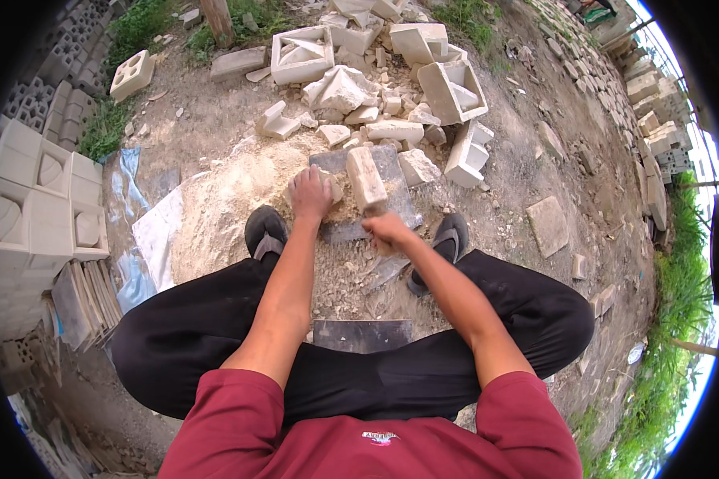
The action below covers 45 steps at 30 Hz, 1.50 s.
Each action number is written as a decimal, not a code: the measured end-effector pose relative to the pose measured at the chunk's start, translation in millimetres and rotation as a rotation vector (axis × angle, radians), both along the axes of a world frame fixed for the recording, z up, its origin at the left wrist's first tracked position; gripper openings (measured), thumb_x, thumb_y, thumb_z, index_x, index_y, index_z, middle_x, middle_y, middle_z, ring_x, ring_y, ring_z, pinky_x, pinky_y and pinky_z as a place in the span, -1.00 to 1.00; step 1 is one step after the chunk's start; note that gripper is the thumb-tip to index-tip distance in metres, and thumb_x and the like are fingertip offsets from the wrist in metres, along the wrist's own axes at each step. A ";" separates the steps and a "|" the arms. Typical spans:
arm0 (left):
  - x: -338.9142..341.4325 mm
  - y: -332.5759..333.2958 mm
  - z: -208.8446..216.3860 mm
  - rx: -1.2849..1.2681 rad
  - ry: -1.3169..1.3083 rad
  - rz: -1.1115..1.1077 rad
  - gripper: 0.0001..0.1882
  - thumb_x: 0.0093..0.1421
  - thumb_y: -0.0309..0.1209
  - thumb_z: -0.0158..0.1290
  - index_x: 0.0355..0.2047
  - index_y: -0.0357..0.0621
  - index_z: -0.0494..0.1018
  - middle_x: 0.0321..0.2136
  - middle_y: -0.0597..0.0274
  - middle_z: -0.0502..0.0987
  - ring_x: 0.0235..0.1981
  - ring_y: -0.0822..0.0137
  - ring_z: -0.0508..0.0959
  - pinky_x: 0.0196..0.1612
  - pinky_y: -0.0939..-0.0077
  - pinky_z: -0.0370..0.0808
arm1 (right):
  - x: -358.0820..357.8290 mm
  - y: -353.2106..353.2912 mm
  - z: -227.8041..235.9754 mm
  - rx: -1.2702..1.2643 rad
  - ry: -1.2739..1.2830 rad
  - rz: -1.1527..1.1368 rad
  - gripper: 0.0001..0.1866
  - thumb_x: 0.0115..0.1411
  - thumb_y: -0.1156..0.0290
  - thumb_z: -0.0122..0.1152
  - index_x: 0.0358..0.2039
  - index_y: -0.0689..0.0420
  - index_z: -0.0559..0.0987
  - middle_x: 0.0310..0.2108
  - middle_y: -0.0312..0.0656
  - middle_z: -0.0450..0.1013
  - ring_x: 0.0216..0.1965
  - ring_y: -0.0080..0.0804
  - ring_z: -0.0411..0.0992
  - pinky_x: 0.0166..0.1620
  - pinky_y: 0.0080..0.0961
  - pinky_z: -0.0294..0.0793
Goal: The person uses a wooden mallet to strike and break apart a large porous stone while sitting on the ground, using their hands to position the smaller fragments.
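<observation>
My right hand (pixel 388 231) is closed round the short handle of a mallet with a long, pale, block-shaped head (pixel 365 177), dusty all over. The head is over a dark flat slab (pixel 345 231) on the ground between my feet. To its left, my left hand (pixel 310 195) grips a pale stone chunk (pixel 336 190) from above, its fingers bent over it; the hand covers most of the chunk. Pale crumbs lie on the slab around it. Beside the slab on the left rises a heap of cream-coloured powder and grit (pixel 232 203).
Broken pale blocks (pixel 343 88) pile up beyond the slab. Hollow moulded blocks (pixel 454 89) lie among them. Stacked blocks (pixel 32 191) stand at the left, near a white sheet (pixel 160 231). A dark board (pixel 362 335) lies close to me. A flat stone (pixel 547 223) is at the right.
</observation>
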<state>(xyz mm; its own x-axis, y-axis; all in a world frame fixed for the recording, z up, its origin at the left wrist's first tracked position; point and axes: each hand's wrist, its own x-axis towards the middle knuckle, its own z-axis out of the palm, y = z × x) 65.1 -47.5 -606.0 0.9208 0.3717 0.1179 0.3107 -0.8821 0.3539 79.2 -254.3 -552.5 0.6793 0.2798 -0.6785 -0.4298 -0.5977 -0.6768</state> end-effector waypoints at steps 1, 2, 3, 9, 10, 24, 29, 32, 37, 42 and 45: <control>-1.5 3.2 -1.0 0.002 0.001 -0.003 -0.41 0.23 -0.15 -0.04 0.17 -0.28 0.27 0.01 0.01 0.41 0.10 0.06 0.35 0.25 0.10 0.13 | 10.9 3.2 14.9 0.003 0.109 0.008 -0.78 0.02 0.41 0.27 -0.42 0.34 0.58 -0.57 -0.09 0.51 -0.63 -0.44 0.48 -0.58 -0.47 0.50; -4.5 6.0 -3.0 0.004 0.004 -0.007 -0.40 0.23 -0.15 -0.03 0.17 -0.28 0.27 0.01 0.01 0.41 0.10 0.06 0.35 0.25 0.10 0.13 | 16.5 7.3 27.7 0.080 0.127 -0.032 -0.79 0.00 0.42 0.28 -0.44 0.34 0.57 -0.61 -0.12 0.49 -0.66 -0.45 0.46 -0.62 -0.48 0.47; -0.8 -0.2 -0.8 -0.018 0.011 -0.031 -0.39 0.22 -0.14 -0.03 0.19 -0.27 0.27 0.02 -0.01 0.41 0.12 0.05 0.35 0.25 0.10 0.13 | 24.9 4.4 26.9 0.112 0.111 -0.081 -0.79 0.01 0.40 0.29 -0.48 0.32 0.56 -0.63 -0.14 0.48 -0.67 -0.46 0.46 -0.63 -0.48 0.46; -3.1 8.6 0.7 -0.035 0.029 -0.038 -0.37 0.19 -0.16 -0.01 0.19 -0.26 0.24 0.06 0.00 0.39 0.15 0.07 0.33 0.26 0.11 0.11 | -18.7 36.3 21.2 0.252 -0.312 -0.154 -0.78 0.05 0.37 0.28 -0.54 0.28 0.53 -0.66 -0.19 0.46 -0.67 -0.46 0.44 -0.59 -0.48 0.47; 5.5 -1.7 6.3 -0.052 0.023 -0.056 -0.37 0.19 -0.16 -0.01 0.20 -0.25 0.24 0.08 0.00 0.39 0.15 0.07 0.33 0.26 0.11 0.11 | -23.4 21.4 -8.0 0.157 -0.387 -0.109 -0.78 0.06 0.38 0.27 -0.55 0.28 0.52 -0.65 -0.20 0.46 -0.67 -0.47 0.44 -0.59 -0.49 0.47; -4.2 6.9 5.1 -0.068 0.021 -0.053 -0.47 0.20 -0.25 -0.05 0.15 -0.20 0.29 0.06 0.02 0.40 0.15 0.08 0.33 0.26 0.10 0.11 | 5.4 8.1 13.3 0.081 -0.386 -0.161 -0.75 -0.05 0.37 0.29 -0.53 0.34 0.52 -0.64 -0.09 0.50 -0.64 -0.41 0.50 -0.56 -0.39 0.46; -1.6 4.6 3.1 -0.040 0.010 -0.076 -0.45 0.24 -0.22 -0.06 0.19 -0.21 0.26 0.08 0.04 0.38 0.16 0.09 0.32 0.28 0.09 0.09 | 19.8 -10.5 -13.9 0.047 -0.043 -0.103 -0.74 -0.01 0.39 0.28 -0.53 0.38 0.52 -0.63 -0.08 0.50 -0.64 -0.39 0.50 -0.59 -0.37 0.46; -7.6 5.5 1.6 -0.070 0.053 -0.056 -0.46 0.23 -0.23 -0.04 0.19 -0.18 0.28 0.09 0.03 0.40 0.18 0.08 0.32 0.27 0.11 0.10 | 26.5 8.7 24.6 0.244 0.000 -0.225 -0.77 0.01 0.41 0.25 -0.52 0.36 0.52 -0.64 -0.09 0.49 -0.65 -0.41 0.49 -0.61 -0.38 0.46; -7.5 9.3 -2.5 -0.042 0.033 -0.059 -0.45 0.24 -0.21 -0.04 0.19 -0.19 0.26 0.09 0.05 0.38 0.16 0.10 0.33 0.27 0.08 0.10 | 11.7 27.4 28.4 0.303 -0.368 -0.147 -0.79 0.03 0.39 0.24 -0.51 0.31 0.53 -0.66 -0.10 0.49 -0.68 -0.42 0.49 -0.61 -0.41 0.46; 6.0 1.5 8.7 -0.070 0.025 -0.098 -0.46 0.24 -0.22 -0.03 0.18 -0.18 0.29 0.09 0.03 0.41 0.17 0.09 0.34 0.26 0.12 0.12 | -2.4 0.3 -15.9 0.086 0.082 -0.079 -0.74 0.02 0.37 0.27 -0.50 0.37 0.55 -0.61 -0.08 0.50 -0.65 -0.37 0.50 -0.61 -0.41 0.46; -3.2 7.9 1.2 -0.034 0.035 -0.084 -0.46 0.23 -0.22 -0.03 0.18 -0.18 0.29 0.08 0.03 0.41 0.17 0.08 0.34 0.26 0.12 0.13 | 12.8 15.5 21.1 0.134 0.114 -0.088 -0.73 0.02 0.37 0.28 -0.53 0.37 0.53 -0.62 -0.10 0.48 -0.66 -0.37 0.49 -0.62 -0.41 0.45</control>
